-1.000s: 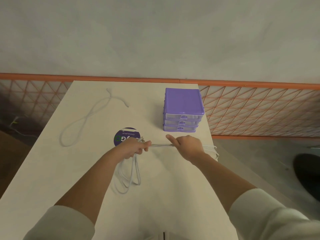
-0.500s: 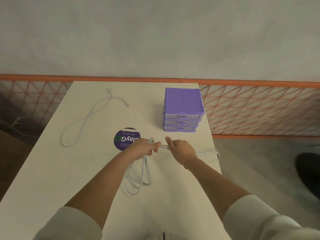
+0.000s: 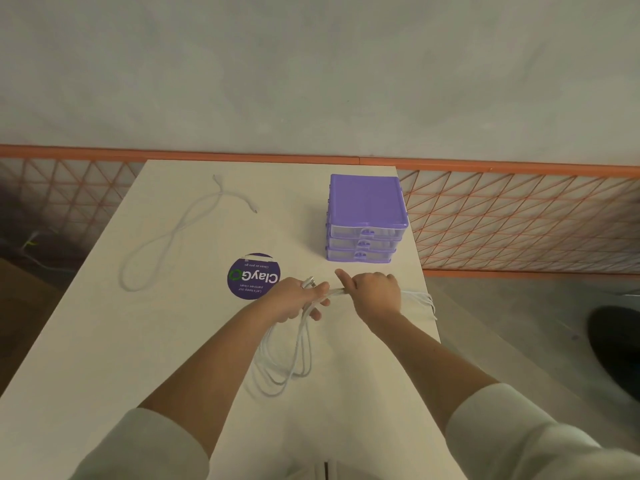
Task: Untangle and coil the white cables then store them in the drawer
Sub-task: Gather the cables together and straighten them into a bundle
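Note:
A white cable (image 3: pixel 294 358) hangs in several loops from my left hand (image 3: pixel 294 299), which grips it with a metal plug sticking out above the fingers. My right hand (image 3: pixel 374 294) is closed on the same cable just to the right, thumb raised; more loops of it trail past this hand to the table's right edge. A second white cable (image 3: pixel 166 244) lies loose in a long loop on the far left of the table. The purple drawer unit (image 3: pixel 365 209) stands at the far right, its three clear drawers shut.
A round purple ClayGo sticker (image 3: pixel 252 276) lies on the white table (image 3: pixel 104 358) just beyond my left hand. An orange mesh fence (image 3: pixel 519 220) and rail run behind the table. A dark object (image 3: pixel 616 348) lies on the floor at right.
Both hands have moved closer together, and the straight stretch of cable between them has shortened. The hanging loops under my left hand have shifted right.

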Motion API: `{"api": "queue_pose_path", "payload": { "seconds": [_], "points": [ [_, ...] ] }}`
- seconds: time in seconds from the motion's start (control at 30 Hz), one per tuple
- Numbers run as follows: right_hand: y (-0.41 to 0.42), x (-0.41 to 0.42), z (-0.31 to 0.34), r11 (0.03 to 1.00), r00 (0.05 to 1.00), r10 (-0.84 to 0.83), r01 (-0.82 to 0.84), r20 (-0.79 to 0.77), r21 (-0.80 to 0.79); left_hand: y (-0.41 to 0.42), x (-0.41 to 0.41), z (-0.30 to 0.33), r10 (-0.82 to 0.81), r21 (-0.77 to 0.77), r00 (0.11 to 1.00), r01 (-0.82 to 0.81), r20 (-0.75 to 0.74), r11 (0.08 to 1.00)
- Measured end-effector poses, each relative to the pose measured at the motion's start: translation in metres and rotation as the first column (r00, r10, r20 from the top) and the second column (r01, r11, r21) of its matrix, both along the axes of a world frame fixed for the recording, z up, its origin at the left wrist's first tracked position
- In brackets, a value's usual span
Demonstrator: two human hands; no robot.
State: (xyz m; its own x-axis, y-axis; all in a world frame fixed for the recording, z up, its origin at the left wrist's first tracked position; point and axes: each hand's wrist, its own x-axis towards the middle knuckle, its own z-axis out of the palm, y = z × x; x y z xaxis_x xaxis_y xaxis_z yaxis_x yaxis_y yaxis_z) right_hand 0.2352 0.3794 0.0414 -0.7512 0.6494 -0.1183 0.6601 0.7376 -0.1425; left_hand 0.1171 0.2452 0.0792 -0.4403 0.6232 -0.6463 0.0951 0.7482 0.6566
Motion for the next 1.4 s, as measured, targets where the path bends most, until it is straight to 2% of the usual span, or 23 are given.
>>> {"api": "queue_pose_path", "payload": {
  "seconds": [0.07, 0.17, 0.23, 0.3, 0.4, 0.47, 0.53, 0.63, 0.7, 0.77, 0.83, 1.0, 1.17, 1.3, 1.4],
  "points": [
    [0.008, 0.003, -0.002, 0.999, 0.999, -0.032, 0.032, 0.018, 0.010, -0.004, -0.007, -0.002, 0.052, 0.023, 0.998, -0.051, -0.018, 0.998],
    [0.026, 0.021, -0.007, 0.993, 0.994, -0.103, 0.104, 0.026, -0.050, -0.023, -0.032, -0.004, 0.343, 0.131, 0.939, -0.337, -0.020, 0.932],
    [0.037, 0.036, -0.011, 0.980, 0.984, -0.170, 0.174, 0.046, -0.100, -0.043, -0.050, -0.006, 0.547, 0.261, 0.823, -0.568, 0.156, 0.780],
    [0.042, 0.044, -0.018, 0.972, 0.975, -0.200, 0.211, 0.100, -0.106, -0.065, -0.066, -0.007, 0.650, 0.313, 0.645, -0.763, 0.402, 0.565],
    [0.036, 0.038, -0.021, 0.973, 0.973, -0.167, 0.189, 0.160, -0.133, -0.087, -0.082, -0.004, 0.643, 0.292, 0.426, -0.905, 0.636, 0.310],
    [0.029, 0.027, -0.018, 0.950, 0.979, -0.147, 0.180, 0.143, -0.255, -0.097, -0.090, -0.002, 0.603, 0.290, 0.350, -0.936, 0.717, 0.198],
    [0.017, 0.008, -0.013, 0.904, 0.981, -0.115, 0.169, 0.158, -0.393, -0.106, -0.099, 0.000, 0.554, 0.286, 0.305, -0.950, 0.775, 0.123],
    [-0.019, -0.034, 0.000, 0.900, 0.980, 0.056, 0.034, 0.193, -0.435, -0.116, -0.108, 0.002, 0.504, 0.289, 0.298, -0.952, 0.811, 0.099],
    [-0.056, -0.061, 0.017, 0.867, 0.972, 0.217, -0.146, 0.095, -0.476, -0.118, -0.111, 0.002, 0.488, 0.286, 0.293, -0.954, 0.822, 0.092],
    [-0.100, -0.081, 0.031, 0.747, 0.929, 0.363, -0.334, -0.068, -0.574, -0.119, -0.113, 0.001, 0.466, 0.271, 0.265, -0.961, 0.844, 0.057],
    [-0.132, -0.091, 0.032, 0.668, 0.911, 0.377, -0.392, -0.166, -0.632, -0.122, -0.116, 0.001, 0.440, 0.250, 0.228, -0.968, 0.868, 0.010],
    [-0.136, -0.095, 0.031, 0.785, 0.951, 0.278, -0.307, -0.137, -0.538, -0.136, -0.126, -0.002, 0.394, 0.203, 0.150, -0.974, 0.907, -0.096],
    [-0.112, -0.081, 0.026, 0.904, 0.986, 0.166, -0.163, -0.028, -0.396, -0.138, -0.130, -0.008, 0.379, 0.146, 0.078, -0.977, 0.922, -0.155],
    [-0.088, -0.059, 0.010, 0.949, 0.999, 0.022, -0.008, 0.039, -0.316, -0.145, -0.143, -0.009, 0.392, 0.137, 0.057, -0.974, 0.918, -0.179],
    [-0.070, -0.043, 0.002, 0.947, 0.994, -0.060, 0.087, 0.095, -0.309, -0.154, -0.153, -0.014, 0.415, 0.131, 0.044, -0.974, 0.909, -0.185]
  ]
}}
